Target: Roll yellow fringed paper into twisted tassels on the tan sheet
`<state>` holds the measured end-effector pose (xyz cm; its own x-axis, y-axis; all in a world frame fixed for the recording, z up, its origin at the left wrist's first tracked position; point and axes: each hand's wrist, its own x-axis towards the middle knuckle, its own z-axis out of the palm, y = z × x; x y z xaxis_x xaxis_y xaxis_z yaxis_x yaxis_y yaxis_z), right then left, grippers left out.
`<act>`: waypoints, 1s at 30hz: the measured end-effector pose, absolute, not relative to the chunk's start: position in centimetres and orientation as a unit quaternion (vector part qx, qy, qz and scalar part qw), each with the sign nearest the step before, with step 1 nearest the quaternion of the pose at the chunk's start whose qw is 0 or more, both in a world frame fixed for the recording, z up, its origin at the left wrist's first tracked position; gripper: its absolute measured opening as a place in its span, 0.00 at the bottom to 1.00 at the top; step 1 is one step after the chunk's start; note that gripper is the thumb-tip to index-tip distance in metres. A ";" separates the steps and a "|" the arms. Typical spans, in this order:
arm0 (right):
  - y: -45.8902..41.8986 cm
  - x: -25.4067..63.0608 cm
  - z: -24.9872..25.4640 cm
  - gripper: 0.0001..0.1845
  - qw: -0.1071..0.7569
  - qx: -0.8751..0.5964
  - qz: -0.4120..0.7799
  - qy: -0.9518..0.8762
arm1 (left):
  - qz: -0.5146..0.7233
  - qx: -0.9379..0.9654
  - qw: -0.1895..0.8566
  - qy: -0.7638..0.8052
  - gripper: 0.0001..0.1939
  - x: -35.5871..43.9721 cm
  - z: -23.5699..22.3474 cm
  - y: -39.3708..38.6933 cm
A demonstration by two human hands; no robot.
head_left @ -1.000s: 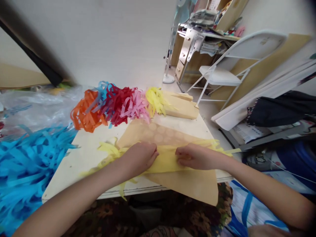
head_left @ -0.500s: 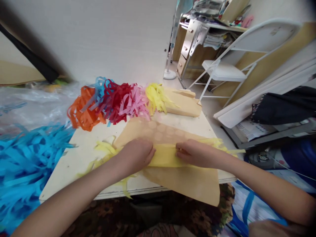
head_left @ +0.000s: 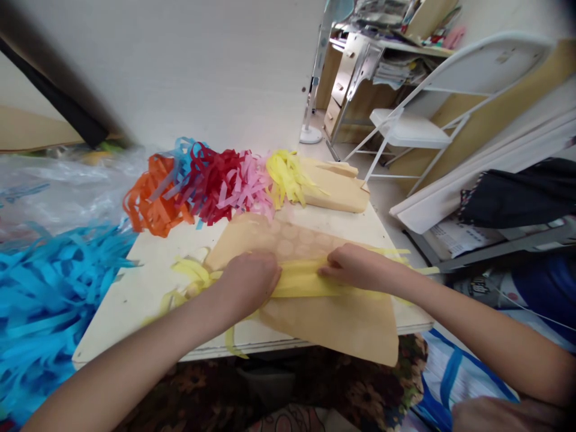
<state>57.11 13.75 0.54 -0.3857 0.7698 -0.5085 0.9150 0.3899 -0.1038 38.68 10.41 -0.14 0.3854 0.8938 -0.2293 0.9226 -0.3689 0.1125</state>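
Midway through gathering a yellow fringed paper strip (head_left: 299,283) along its length, by the look of it — next would call for an even pinch so the folds stay aligned. Left hand (head_left: 249,281) curled, knuckles up, pressing the strip down; right hand (head_left: 355,268) pinching its upper edge, forearms converging. Beneath both, tan paper sheet (head_left: 333,324) on the table (head_left: 148,282). Beyond the hands — orange, red, pink fringe bundles (head_left: 207,186).
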 end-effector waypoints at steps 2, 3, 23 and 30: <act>14.1 57.1 0.4 0.20 0.197 0.520 -0.208 0.805 | -0.063 0.827 0.113 0.547 0.18 38.6 -0.1 10.4; 14.2 57.0 0.3 0.20 0.199 0.521 -0.214 0.802 | -0.060 0.828 0.112 0.546 0.18 38.6 -0.2 10.4; 14.7 53.6 1.6 0.31 0.124 0.446 -0.471 0.751 | 0.049 0.851 0.202 0.481 0.15 38.1 0.0 10.3; 14.6 53.2 0.7 0.28 0.101 0.420 -0.473 0.768 | 0.054 0.839 0.207 0.500 0.16 38.2 -0.2 10.3</act>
